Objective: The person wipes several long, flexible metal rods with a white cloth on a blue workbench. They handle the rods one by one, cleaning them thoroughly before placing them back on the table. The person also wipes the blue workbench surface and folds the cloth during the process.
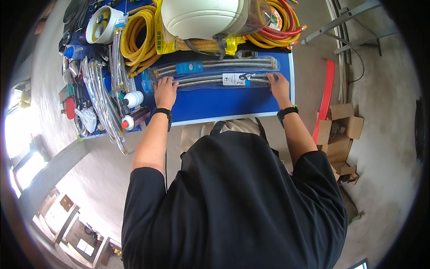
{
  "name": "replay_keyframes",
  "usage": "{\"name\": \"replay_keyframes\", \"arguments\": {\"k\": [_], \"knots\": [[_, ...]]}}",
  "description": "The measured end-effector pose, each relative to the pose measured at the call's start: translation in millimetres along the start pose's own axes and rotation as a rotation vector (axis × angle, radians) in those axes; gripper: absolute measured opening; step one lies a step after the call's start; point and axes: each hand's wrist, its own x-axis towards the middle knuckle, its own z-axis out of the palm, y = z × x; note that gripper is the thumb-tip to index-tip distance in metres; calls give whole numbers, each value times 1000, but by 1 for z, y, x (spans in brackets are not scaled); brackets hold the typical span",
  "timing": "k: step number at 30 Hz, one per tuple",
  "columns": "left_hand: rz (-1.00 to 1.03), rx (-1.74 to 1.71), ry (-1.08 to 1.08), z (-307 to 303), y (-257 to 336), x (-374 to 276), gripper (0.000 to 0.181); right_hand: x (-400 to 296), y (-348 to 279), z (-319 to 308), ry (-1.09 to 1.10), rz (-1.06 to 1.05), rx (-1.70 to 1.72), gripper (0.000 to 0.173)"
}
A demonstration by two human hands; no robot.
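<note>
A clear plastic bag of corrugated metal hoses [201,80] lies across the blue tabletop [215,104], with a white printed label [231,79] towards its right. My left hand [165,91] grips the left end of this bag, fingers over the top. At the other end my right hand [280,88] pinches the bag's right tip between thumb and fingers. Just beyond, a second bag of corrugated metal hoses [228,64] with a blue label lies nearly parallel to the first. My hands hide both ends of the nearer bag.
Coiled yellow hose [137,37], a white helmet [205,16] and red and yellow hoses [280,32] line the far side. More bagged hoses [100,97], a spray can [135,118] and a white bucket [102,25] crowd the left. Cardboard boxes [339,134] stand on the floor at right.
</note>
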Motion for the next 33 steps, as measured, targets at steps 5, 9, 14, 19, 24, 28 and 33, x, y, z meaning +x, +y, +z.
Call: {"name": "replay_keyframes", "arguments": {"k": [5,9,14,19,24,28,33], "knots": [[-43,10,132,20,11,-31,53,-7,-9,-6,89,-61,-70,36],[-25,76,49,17,19,-53,68,-21,18,4,310,-562,-437,56],[-33,11,-62,21,28,-60,76,-56,14,33,57,-788,-694,73],[-55,27,-72,23,24,-56,76,-50,8,51,46,-730,-789,73],[-9,124,-109,16,21,-59,79,-57,2,50,32,-716,-868,74],[243,-206,131,-55,6,-65,70,-80,1,62,151,-663,-921,75],[466,-426,550,-159,-70,-100,49,-121,-6,102,114,-549,-908,80]]}}
